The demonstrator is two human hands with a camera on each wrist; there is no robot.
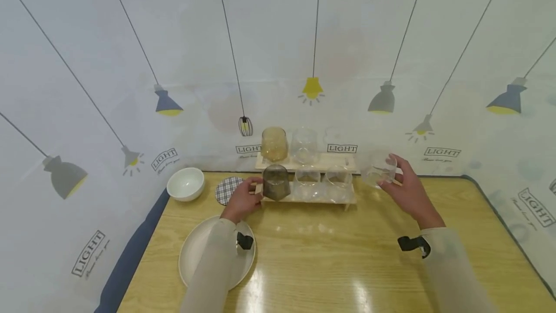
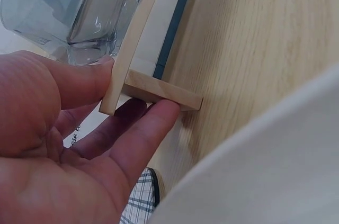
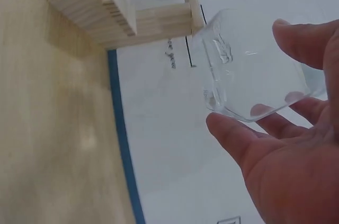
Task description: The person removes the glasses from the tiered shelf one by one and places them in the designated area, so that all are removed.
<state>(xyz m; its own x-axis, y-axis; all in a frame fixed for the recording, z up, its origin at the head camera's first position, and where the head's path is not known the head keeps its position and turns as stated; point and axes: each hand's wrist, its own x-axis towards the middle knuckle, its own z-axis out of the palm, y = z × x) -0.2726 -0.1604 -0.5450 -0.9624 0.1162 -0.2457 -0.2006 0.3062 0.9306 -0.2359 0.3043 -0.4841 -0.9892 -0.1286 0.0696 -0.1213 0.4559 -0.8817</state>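
A two-tier wooden rack point(image 1: 334, 162) stands against the back of the table. My left hand point(image 1: 243, 201) pinches the left end of its lower shelf, the thumb at the shelf board point(image 2: 114, 91) and the fingers underneath by the leg point(image 2: 164, 92). Beyond the rack's right end, my right hand point(image 1: 408, 190) holds a clear faceted glass point(image 3: 254, 70) in the air, tilted, between thumb and fingers. On the upper tier sit an amber glass point(image 1: 274, 144) and a clear glass point(image 1: 305, 146). A smoky grey glass point(image 1: 276, 182) and two clear glasses point(image 1: 338, 183) fill the lower tier.
To the left are a white bowl point(image 1: 186, 184), a checked round mat point(image 1: 228, 191) and a large pale plate point(image 1: 191, 255), partly under my left forearm. Behind the wooden table point(image 1: 321, 264) rises a wall covering point(image 1: 278, 52) printed with lamps.
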